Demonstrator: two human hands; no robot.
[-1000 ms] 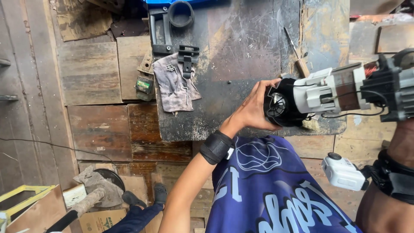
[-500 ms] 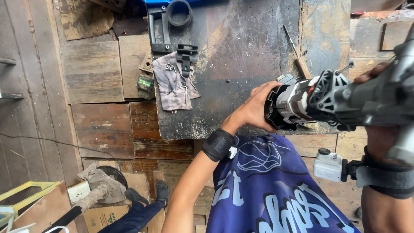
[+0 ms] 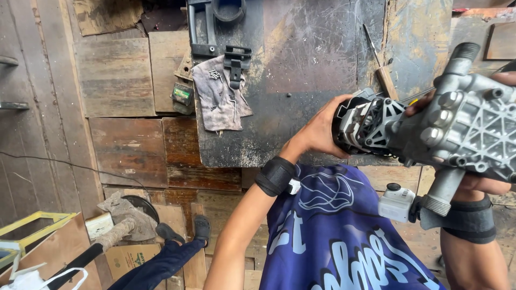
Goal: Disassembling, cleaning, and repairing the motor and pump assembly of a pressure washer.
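While you look down, the far left of the view is plank floor point(image 3: 115, 80), worn and brown, with a thin dark cable point(image 3: 64, 164) trailing across it. Low in that corner sit a yellow frame point(image 3: 27, 223), a cardboard box point(image 3: 129, 258) and a crumpled rag point(image 3: 126, 217), and someone's leg in dark trousers ends in a grey shoe point(image 3: 201, 228) there (not yours). Further right the dark, scratched metal surface point(image 3: 306, 59) begins; on its left edge lie a grey cloth point(image 3: 217, 99), a small black clip point(image 3: 236, 62) on top of it, and a black plastic housing point(image 3: 212, 24) at the top. A small green-labelled part point(image 3: 183, 95) rests just beside the cloth on the wood. A screwdriver with a wooden handle point(image 3: 382, 72) lies toward the surface's right side.

Your left hand point(image 3: 322, 131), a black band on the wrist, is curled about the round black end of the pump unit point(image 3: 430, 129), fingers wrapped on its rim. The unit is held up in the air above your blue shirt point(image 3: 344, 231), in front of the surface and not resting on it. Your right hand point(image 3: 484, 182) cups the grey cast-metal body from beneath, closed around it, though most of its fingers are hidden. A small white camera point(image 3: 396, 201) sits by that wrist's band.
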